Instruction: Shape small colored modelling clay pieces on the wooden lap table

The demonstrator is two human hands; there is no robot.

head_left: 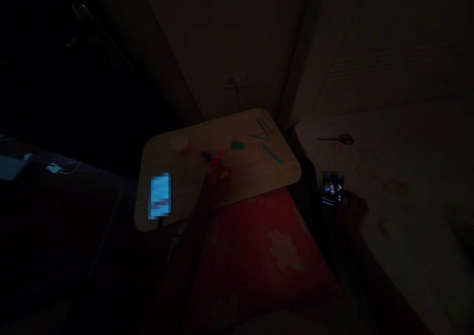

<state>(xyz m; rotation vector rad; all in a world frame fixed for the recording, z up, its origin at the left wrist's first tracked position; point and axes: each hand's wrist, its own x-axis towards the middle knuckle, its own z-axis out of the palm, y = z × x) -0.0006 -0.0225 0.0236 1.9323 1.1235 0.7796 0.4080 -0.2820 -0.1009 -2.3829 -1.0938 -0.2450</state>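
The scene is very dark. My left hand (214,181) rests on a small wooden lap table (259,172) with its fingers closed around a small orange piece (223,175). Coloured lumps lie just beyond it: red (216,162), purple (206,155), pink (221,152) and green (237,145). My right hand (351,206) is off the table to the right and grips a small phone with a lit screen (333,189).
A lit phone (160,195) lies at the table's near left with a cable. A pale cup (180,142) and several teal sticks (273,154) are farther back. Scissors (339,139) lie on the white surface at right. A red floral cloth (255,256) covers my lap.
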